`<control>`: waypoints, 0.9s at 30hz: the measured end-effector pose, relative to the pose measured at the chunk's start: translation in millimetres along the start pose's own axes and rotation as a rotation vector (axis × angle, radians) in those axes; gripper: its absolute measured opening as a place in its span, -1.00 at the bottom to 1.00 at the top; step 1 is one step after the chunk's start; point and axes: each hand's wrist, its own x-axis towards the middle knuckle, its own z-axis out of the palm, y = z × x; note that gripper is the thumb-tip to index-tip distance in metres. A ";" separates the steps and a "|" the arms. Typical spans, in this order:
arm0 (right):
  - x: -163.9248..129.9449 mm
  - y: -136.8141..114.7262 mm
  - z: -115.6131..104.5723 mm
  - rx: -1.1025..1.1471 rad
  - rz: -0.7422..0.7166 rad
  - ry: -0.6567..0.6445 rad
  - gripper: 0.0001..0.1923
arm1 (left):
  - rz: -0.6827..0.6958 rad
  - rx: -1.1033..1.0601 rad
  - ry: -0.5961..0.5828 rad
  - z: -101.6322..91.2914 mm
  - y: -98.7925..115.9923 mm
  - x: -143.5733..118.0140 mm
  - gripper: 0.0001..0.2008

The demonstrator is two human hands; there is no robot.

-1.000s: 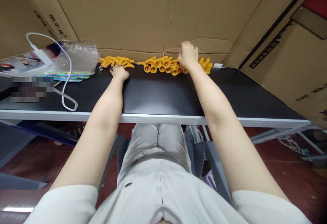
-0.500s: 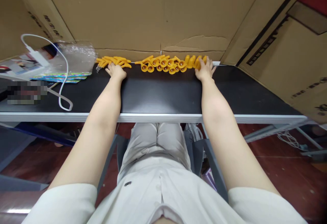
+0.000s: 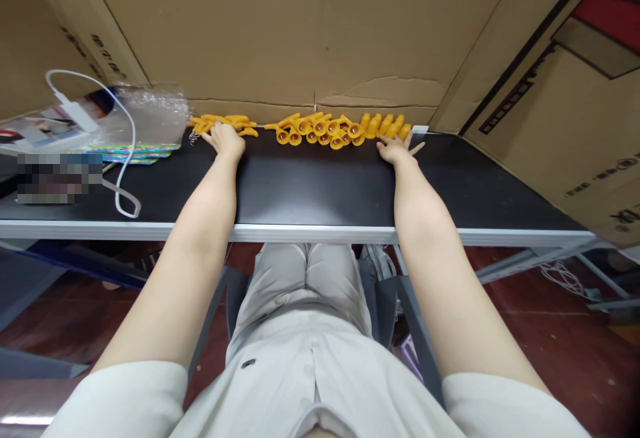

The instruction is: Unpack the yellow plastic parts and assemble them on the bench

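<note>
A row of small orange plastic pieces (image 3: 320,130) lies along the far edge of the black worktop (image 3: 310,188), pressed up against a wall of brown cardboard (image 3: 280,31) at 12 o'clock. The row falls into two groups: a smaller bunch (image 3: 223,121) toward 11 o'clock and the longer line running on to 1 o'clock, with a short bare gap between them.

The left hand (image 3: 225,138) rests palm down at the near side of the smaller bunch, fingers curled loosely onto the pieces; whether it grips one cannot be told. The right hand (image 3: 397,148) lies flat and open on the worktop just beside the right end of the long line, fingers spread, holding nothing.

At 10 o'clock a clear plastic bag (image 3: 150,115) sits on a stack of colourful printed sheets (image 3: 125,151), touching the left end of the smaller bunch. A white cable (image 3: 123,158) loops across the bag and down onto the worktop. More cardboard (image 3: 565,111) closes off the right side at 2 o'clock.
</note>
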 end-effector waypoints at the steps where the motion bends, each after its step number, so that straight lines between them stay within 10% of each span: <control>1: -0.4 -0.3 -0.8 -0.003 0.006 -0.012 -0.41 | 0.014 -0.033 0.035 -0.2 -0.4 0.7 -0.53; 17: -10.2 -6.0 -13.9 -0.014 0.024 -0.098 -0.35 | 0.196 -0.403 0.304 -6.7 22.2 9.5 -0.81; 27: -8.3 -4.9 -10.5 0.032 0.034 -0.075 -0.39 | 0.183 -0.177 -0.097 6.3 14.6 14.5 -0.84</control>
